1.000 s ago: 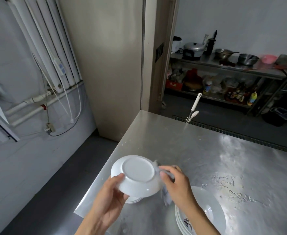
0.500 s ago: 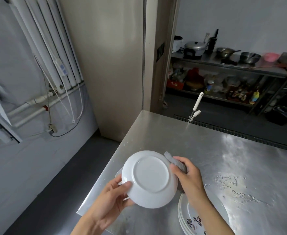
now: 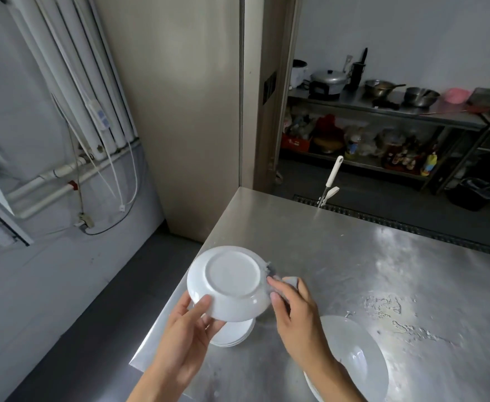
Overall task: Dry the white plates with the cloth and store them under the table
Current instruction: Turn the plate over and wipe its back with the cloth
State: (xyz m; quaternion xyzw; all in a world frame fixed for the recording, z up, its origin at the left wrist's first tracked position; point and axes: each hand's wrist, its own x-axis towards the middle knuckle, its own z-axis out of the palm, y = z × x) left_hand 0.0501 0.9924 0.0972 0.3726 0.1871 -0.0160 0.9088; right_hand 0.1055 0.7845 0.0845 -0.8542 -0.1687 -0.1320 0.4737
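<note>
while tilted bottom-up toward the camera, white plate (image 3: 229, 282) held in the air above the near left corner of the steel table (image 3: 354, 256), flat foot ring facing up and plainly visible. gripped at its lower left rim by the left hand (image 3: 186, 340), thumb lying across the underside, other fingers curled beneath the rim and out of sight. pinched at its right rim by the right hand (image 3: 299, 317), thumb and fingertips closed over a small grey cloth (image 3: 278, 278), pressed against the plate's edge; only a crumpled bit of that cloth showing above the fingers, partly blurred. directly below the held plate, resting on the table near its left edge, a short stack of white plates (image 3: 232, 333), mostly hidden by the plate above and the left hand. to the right, under the right forearm and close to the near edge, a second pile of larger white plates (image 3: 357, 355), top one right side up with a shallow well. scattered beads of water (image 3: 391, 311) on the steel further right, well apart from both piles. at the far edge of the table, a white handle (image 3: 333, 175) sticking up at a slant. beyond, across a dark floor, a metal shelf (image 3: 383, 111) carrying pots and bowls on top, bottles and bags on the lower level. on the left wall, white pipes (image 3: 64, 82) and loose cables.
</note>
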